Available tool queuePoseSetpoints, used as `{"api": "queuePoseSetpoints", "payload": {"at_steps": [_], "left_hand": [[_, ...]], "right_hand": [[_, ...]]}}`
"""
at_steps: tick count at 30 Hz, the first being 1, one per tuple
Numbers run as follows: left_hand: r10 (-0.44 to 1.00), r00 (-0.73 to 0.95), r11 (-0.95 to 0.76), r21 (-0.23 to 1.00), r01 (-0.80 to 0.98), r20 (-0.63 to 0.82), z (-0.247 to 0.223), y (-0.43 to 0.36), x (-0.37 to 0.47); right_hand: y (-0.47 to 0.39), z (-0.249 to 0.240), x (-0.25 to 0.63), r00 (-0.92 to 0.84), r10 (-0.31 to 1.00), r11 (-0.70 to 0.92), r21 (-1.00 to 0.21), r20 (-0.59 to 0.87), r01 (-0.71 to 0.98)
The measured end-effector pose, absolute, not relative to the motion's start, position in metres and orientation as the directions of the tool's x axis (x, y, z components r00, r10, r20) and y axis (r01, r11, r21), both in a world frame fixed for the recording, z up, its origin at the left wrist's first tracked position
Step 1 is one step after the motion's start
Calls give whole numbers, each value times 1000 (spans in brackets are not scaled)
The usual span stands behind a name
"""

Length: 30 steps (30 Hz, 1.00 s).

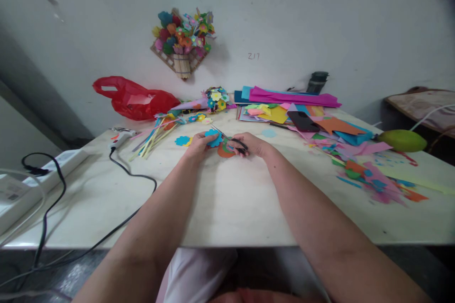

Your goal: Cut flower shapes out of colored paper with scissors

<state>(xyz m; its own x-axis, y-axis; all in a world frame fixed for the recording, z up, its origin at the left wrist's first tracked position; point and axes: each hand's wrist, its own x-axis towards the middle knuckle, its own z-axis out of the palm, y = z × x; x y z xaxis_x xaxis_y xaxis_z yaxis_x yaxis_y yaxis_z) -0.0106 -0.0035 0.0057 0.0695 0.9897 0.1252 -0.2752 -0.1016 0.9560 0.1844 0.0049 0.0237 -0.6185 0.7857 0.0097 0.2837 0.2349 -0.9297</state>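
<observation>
My left hand [197, 147] pinches a blue paper flower [212, 138] with a scalloped edge. In my right hand [248, 144] is a pair of scissors [240, 143] with dark handles, its blades pointing up and left toward the blue flower. Whether the blades touch the paper I cannot tell. Below the scissors lie orange and green round paper pieces [225, 152], partly covered by my right fingers. Just left of my left hand, another blue flower cutout [182, 141] rests on the table with a bit of yellow beside it.
A glue gun [122, 139] with a black cord lies left, near a power strip [64, 165] and paper strips [156, 138]. Behind are a red plastic bag [137, 102] and a flower bouquet [216, 98]. Coloured sheets [295, 98], a phone [303, 121] and scraps [382, 182] cover the right.
</observation>
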Motion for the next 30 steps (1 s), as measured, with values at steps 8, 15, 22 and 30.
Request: {"api": "queuePoseSetpoints", "payload": {"at_steps": [8, 15, 22, 30], "left_hand": [[989, 74, -103, 951, -293, 130, 7, -4, -11], [988, 70, -114, 953, -281, 138, 7, -4, -10], [987, 73, -115, 950, -290, 142, 7, -5, -10], [989, 66, -108, 950, -295, 133, 10, -8, -8]], "right_hand": [[5, 24, 185, -618, 786, 234, -930, 10, 282], [4, 25, 184, -617, 787, 224, -930, -4, 292], [6, 23, 185, -633, 774, 235, -936, 18, 261], [4, 26, 184, -619, 786, 238, -924, 2, 299]]}}
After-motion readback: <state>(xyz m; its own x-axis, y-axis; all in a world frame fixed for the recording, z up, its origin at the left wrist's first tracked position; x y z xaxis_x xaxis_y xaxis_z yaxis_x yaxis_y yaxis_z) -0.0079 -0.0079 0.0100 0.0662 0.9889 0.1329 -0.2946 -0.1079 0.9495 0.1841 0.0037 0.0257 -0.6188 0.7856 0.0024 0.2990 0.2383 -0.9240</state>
